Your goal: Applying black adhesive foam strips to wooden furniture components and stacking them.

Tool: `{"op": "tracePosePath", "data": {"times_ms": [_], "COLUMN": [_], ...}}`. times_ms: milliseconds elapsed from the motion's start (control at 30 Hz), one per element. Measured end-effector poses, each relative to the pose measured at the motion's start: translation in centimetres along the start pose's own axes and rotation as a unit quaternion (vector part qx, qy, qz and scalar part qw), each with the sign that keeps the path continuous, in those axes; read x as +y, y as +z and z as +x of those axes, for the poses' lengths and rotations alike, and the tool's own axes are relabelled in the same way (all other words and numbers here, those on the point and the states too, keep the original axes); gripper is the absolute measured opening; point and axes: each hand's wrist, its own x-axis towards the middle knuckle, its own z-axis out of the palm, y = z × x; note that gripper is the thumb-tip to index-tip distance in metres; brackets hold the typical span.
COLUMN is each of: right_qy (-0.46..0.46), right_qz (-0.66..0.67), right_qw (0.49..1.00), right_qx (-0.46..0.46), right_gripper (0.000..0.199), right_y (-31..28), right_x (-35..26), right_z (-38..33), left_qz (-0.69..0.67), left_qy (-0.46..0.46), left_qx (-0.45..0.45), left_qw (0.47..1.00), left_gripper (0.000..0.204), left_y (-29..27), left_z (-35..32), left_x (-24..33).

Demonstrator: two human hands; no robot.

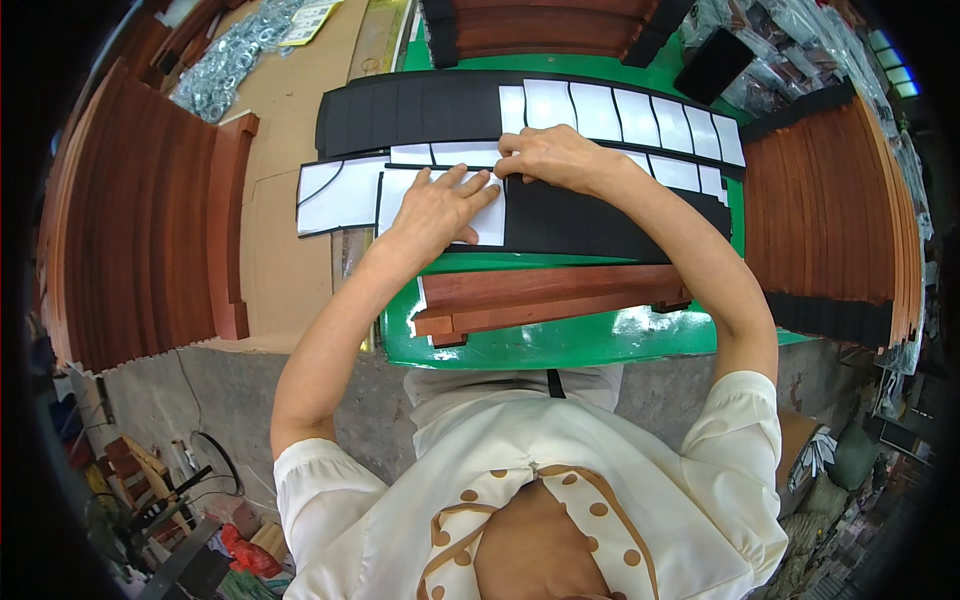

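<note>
My left hand (437, 212) lies with spread fingers on a white rectangular sheet (487, 225), pressing it against the near black strip (610, 222). My right hand (553, 160) is closed, its fingertips together at the sheet's upper right corner; what they pinch is too small to make out. Behind both hands runs a far black strip (405, 112), its right half covered by a row of white pieces (590, 108). Between the strips more white pieces (675, 172) show partly under my right forearm. A white piece with a curved black line (340, 197) sticks out at the left.
A reddish-brown wooden piece (550, 297) lies on the green table (480, 345) nearest me. Stacked wooden boards stand left (140, 220) and right (820, 215), more at the back (540, 28). A black phone-like slab (714, 65) rests near plastic-wrapped parts (800, 45). Metal rings (235, 60) lie on cardboard (290, 210).
</note>
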Motion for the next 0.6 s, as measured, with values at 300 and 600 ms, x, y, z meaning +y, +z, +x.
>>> {"op": "tracePosePath", "data": {"times_ms": [300,600], "right_qy": [0.002,0.02], "right_qz": [0.015,0.108], "right_qw": [1.0,0.988], "right_qx": [0.012,-0.112], "right_gripper": [0.033,0.014], "right_y": [0.6,-1.0], "right_x": [-0.5,-0.3], "right_z": [-0.4,2.3], "left_qz": [-0.009,-0.036], "left_qy": [-0.009,-0.01], "left_qx": [-0.005,0.006], "left_qw": [1.0,0.999], "left_gripper": [0.066,0.068], "left_y": [0.2,0.0], "left_z": [0.0,0.1], "left_x": [0.0,0.1]}}
